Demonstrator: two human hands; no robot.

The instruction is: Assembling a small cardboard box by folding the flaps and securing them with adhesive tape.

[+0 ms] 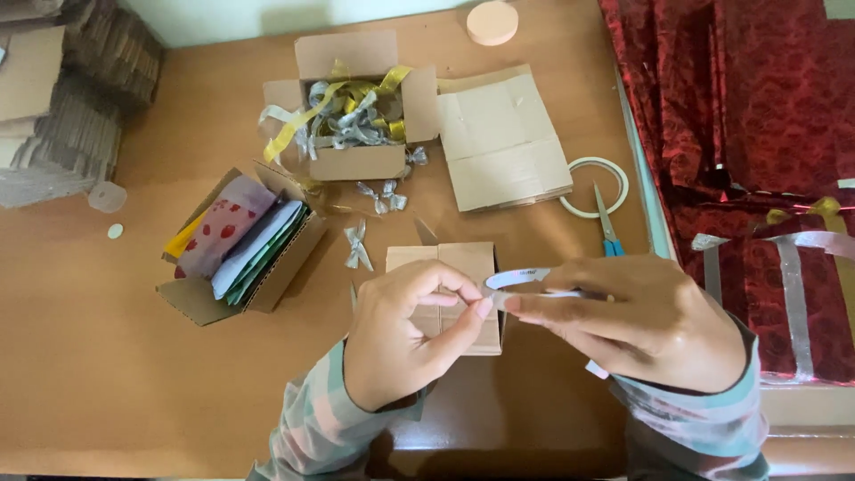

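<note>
Above a small closed cardboard box (450,294), the right hand (646,325) grips a tape roll (521,283) while the left hand (405,334) pinches its edge

Much of the small cardboard box (463,267) is covered by the left hand (401,343) and right hand (637,321). The tape roll (521,281) is seen only in part, its far side hidden inside the right hand. The stacked cardboard (53,98) at ten o'clock is cut by the left edge, and the red wrapping foil (757,98) at two o'clock by the right. The scissors (607,227) handles are masked by the right hand.
</note>
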